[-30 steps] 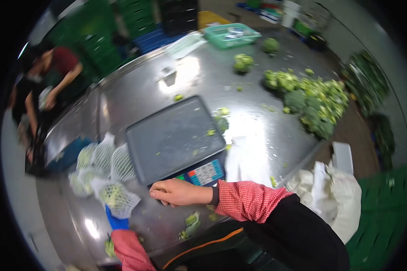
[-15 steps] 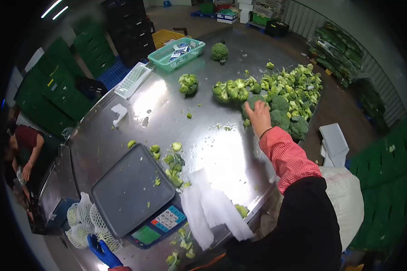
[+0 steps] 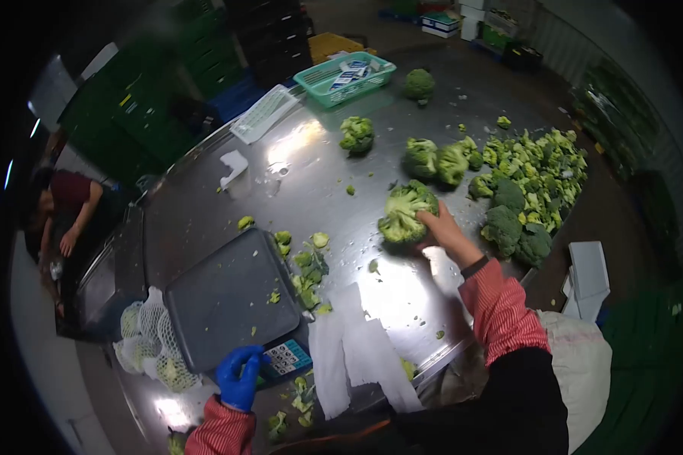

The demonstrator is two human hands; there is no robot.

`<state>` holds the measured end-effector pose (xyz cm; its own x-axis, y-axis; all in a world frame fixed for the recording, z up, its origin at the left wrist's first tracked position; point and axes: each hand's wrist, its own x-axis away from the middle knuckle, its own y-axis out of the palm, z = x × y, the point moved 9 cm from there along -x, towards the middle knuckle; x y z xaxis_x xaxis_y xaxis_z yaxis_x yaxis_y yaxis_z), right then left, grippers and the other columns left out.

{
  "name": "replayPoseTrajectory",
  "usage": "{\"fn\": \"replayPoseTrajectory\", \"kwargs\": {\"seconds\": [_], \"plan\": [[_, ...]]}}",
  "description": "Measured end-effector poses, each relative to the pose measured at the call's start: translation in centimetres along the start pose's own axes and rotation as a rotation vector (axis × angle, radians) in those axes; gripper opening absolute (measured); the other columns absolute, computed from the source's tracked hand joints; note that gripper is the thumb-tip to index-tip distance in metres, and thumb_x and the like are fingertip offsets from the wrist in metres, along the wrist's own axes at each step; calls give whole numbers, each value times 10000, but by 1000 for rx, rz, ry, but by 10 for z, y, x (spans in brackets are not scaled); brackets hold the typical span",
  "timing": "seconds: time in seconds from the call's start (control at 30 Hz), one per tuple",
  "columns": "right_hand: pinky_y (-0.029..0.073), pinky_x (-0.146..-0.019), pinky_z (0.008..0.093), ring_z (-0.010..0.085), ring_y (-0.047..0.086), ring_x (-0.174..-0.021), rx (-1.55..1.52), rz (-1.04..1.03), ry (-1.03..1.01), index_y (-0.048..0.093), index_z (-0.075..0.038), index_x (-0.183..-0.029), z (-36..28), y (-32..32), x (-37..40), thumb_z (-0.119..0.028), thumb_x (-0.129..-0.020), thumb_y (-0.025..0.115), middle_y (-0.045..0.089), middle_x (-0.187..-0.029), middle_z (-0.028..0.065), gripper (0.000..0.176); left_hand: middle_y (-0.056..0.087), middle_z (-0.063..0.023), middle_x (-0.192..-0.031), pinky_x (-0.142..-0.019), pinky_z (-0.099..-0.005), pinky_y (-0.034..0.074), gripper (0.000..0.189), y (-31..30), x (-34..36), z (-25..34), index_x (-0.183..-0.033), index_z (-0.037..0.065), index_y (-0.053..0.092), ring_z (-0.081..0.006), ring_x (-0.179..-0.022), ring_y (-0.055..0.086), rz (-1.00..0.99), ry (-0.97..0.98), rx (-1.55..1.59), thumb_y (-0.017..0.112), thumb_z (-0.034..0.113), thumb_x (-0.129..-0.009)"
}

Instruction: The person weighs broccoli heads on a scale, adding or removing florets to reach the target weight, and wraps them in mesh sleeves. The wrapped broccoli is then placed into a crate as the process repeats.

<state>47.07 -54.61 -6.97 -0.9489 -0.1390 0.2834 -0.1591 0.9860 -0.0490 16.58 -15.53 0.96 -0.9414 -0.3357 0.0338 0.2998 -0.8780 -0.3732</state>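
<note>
My bare right hand grips a broccoli head at its right side, above the metal table, with the cut stem side showing. My left hand, in a blue glove, is beside the keypad of the grey weighing scale; its fingers are bent and apart, holding nothing visible. Small green scraps lie on the scale's plate. Two broccoli heads sit behind the held one. White cloths lie right of the scale.
Broccoli trimmings and whole heads fill the table's right side. Netted produce lies left of the scale. A green basket and a white tray stand at the back. A co-worker is at far left.
My right hand has drawn a broccoli head away from the pile toward the table's middle. My left hand has risen to the scale's keypad. The camera view has shifted left.
</note>
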Motion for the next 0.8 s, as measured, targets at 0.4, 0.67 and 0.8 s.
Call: {"fn": "replayPoseTrajectory", "kwargs": {"seconds": [0.4, 0.67, 0.8], "plan": [[504, -628, 420, 350, 637, -641, 562, -491, -236, 305, 52, -1319, -46, 317, 127, -502, -919, 406, 632, -726, 234, 691, 652, -95, -953, -819, -299, 495, 196, 40, 57, -38, -1084, -34, 600, -165, -871, 639, -267, -124, 204, 521, 38, -921], [495, -750, 454, 379, 619, -932, 1009, -138, -249, 429, -26, -1263, -29, 206, 142, -511, -864, 519, 617, -973, 293, 635, 637, -80, -973, -833, -283, 489, 214, 23, 79, -76, -1113, -23, 586, -140, -909, 614, -250, -294, 403, 527, 57, -923], [495, -723, 435, 326, 626, -899, 1313, -147, -214, 541, -25, -1055, 54, 178, 156, -422, -783, 651, 633, -961, 198, 494, 619, -76, -1019, -816, -276, 490, 300, 49, 63, -60, -1164, 18, 571, -138, -918, 605, -264, -108, 142, 617, 97, -878]]}}
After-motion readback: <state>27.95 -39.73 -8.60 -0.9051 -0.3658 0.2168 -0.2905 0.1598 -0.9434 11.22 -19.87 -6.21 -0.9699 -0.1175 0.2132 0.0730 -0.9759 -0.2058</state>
